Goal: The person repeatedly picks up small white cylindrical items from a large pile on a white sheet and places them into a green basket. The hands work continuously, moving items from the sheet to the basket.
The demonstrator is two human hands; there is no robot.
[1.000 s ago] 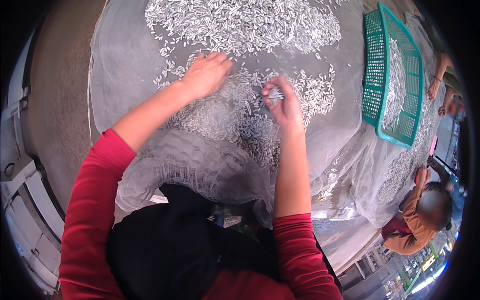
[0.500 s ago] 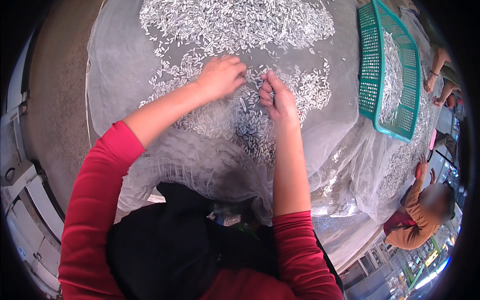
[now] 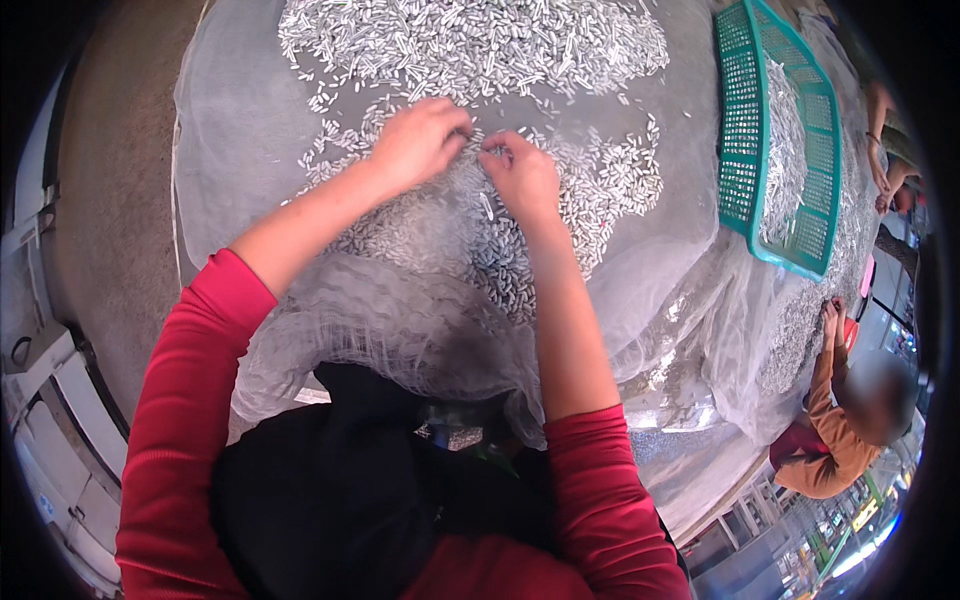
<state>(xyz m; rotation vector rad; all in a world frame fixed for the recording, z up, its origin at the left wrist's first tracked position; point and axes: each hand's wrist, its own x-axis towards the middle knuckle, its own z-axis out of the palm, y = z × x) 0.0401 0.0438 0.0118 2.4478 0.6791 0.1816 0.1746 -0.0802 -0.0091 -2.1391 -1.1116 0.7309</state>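
Observation:
Small silvery-white oblong pieces [image 3: 610, 180] lie in a loose spread on the fine mesh cloth [image 3: 660, 240] in front of me. Over this spread my left hand [image 3: 422, 145] is held with curled fingers, its fingertips low among the pieces. Close to its right is my right hand [image 3: 525, 178], thumb and forefinger bent in a pinch and pointing toward the left hand. A narrow gap parts the two hands. Whatever sits between the fingertips of either hand is too small to make out. Under my wrists, some pieces look hazy, as if beneath the mesh.
A larger heap of the same pieces [image 3: 470, 45] lies at the far side. Farther right stands a green plastic basket [image 3: 742, 120] holding more pieces. A co-worker in a brown top [image 3: 830, 430] sits at the right, and another person's hands [image 3: 880, 180] show above.
Both my hands have shifted left, the right one more, turning its fingertips toward the left hand. The co-worker's hands at the right have come together lower down.

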